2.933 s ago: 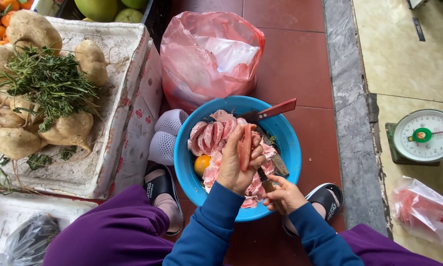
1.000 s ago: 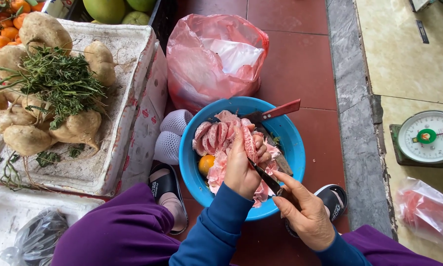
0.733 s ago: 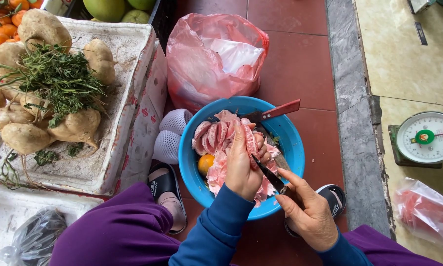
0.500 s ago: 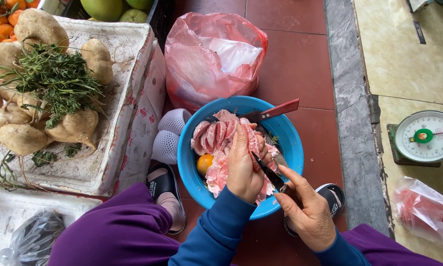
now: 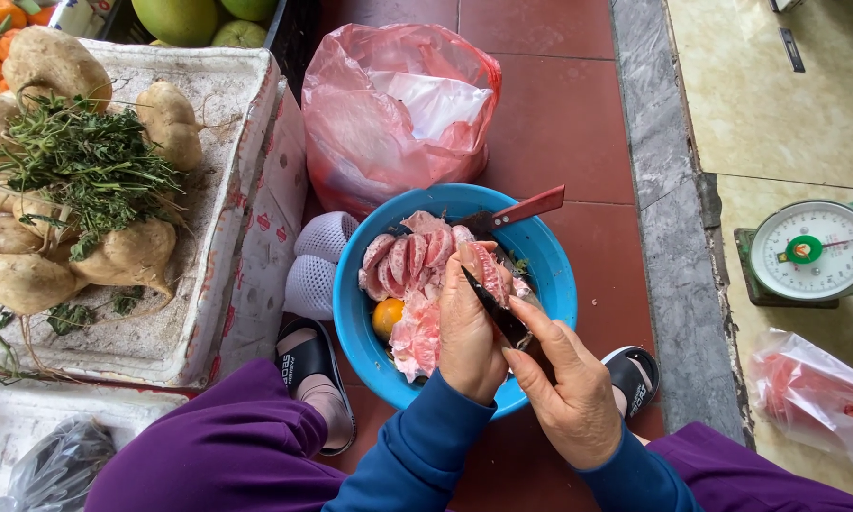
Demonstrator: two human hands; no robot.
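Centre frame, over the blue basin (image 5: 548,248): left hand (image 5: 468,332) clasps a pink pomelo segment (image 5: 484,262), right hand (image 5: 571,391) grips a dark knife (image 5: 488,303) against it; wet fruit could slip, blade nicking the left fingers (image 5: 457,281).

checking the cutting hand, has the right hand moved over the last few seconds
Yes. The right hand moved from inside the blue bowl down past its near rim.

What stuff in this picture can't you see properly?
- Head view: the knife handle, hidden inside the right hand.
- The fruit piece, mostly covered by the left hand.
- The pink bag's contents, blurred by plastic.
- The scale, cut off by the right edge.
- The blue bowl's bottom, buried under pink segments.
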